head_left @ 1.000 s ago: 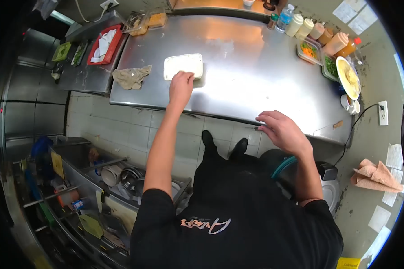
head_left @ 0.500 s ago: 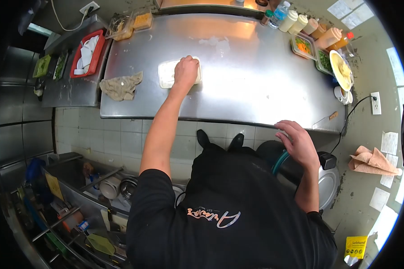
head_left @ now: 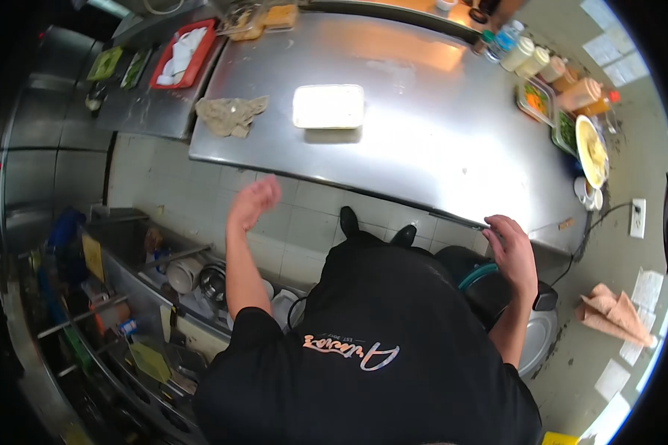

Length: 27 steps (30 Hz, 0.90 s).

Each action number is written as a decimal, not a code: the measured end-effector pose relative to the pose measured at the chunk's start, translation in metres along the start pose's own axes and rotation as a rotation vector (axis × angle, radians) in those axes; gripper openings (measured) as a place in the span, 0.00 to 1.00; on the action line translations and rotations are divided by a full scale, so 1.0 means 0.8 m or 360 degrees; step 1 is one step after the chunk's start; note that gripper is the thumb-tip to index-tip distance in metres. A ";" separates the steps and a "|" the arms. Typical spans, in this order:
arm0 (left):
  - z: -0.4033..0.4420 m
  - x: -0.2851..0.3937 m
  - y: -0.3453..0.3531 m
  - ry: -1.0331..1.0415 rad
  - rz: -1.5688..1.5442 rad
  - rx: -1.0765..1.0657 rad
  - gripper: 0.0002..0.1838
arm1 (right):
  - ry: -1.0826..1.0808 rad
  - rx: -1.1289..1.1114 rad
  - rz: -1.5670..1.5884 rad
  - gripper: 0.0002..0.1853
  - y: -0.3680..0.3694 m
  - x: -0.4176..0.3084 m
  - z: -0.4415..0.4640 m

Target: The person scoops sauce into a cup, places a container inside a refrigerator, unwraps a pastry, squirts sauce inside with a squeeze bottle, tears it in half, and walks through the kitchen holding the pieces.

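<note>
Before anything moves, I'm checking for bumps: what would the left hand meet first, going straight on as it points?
Probably the front edge of the metal table, just ahead of the left hand; if it's higher, perhaps the white container. Depth is unclear.

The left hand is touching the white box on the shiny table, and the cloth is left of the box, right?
Not quite: the head view shows the left hand clear of the white box, not touching it. The box is on the shiny table, with the cloth left of it.
</note>
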<state>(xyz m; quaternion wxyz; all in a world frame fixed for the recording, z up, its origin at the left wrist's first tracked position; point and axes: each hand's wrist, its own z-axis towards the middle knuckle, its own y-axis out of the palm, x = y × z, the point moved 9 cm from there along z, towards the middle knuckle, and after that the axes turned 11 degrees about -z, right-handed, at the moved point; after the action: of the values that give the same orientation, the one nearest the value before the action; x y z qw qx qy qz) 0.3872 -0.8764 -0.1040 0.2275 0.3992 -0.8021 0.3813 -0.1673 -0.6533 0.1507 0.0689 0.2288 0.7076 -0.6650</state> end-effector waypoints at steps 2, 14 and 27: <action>-0.010 -0.083 -0.031 -0.0095 0.0509 0.0271 0.23 | 0.0050 -0.0022 0.0048 0.11 0.005 0.008 0.000; -0.026 0.361 0.139 0.1865 0.0449 0.0446 0.07 | -0.0378 -0.0071 -0.0051 0.12 -0.004 -0.086 0.057; 0.015 0.377 0.196 0.1907 0.1137 0.0313 0.06 | -0.0176 -0.0038 0.0017 0.11 -0.001 -0.045 0.018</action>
<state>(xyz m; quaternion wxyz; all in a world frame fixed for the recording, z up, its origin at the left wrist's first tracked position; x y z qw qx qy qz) 0.0846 -0.9656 0.0235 0.4539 -0.1486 -0.5825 0.6578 -0.1385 -0.6760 0.1646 0.1141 0.1946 0.7093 -0.6678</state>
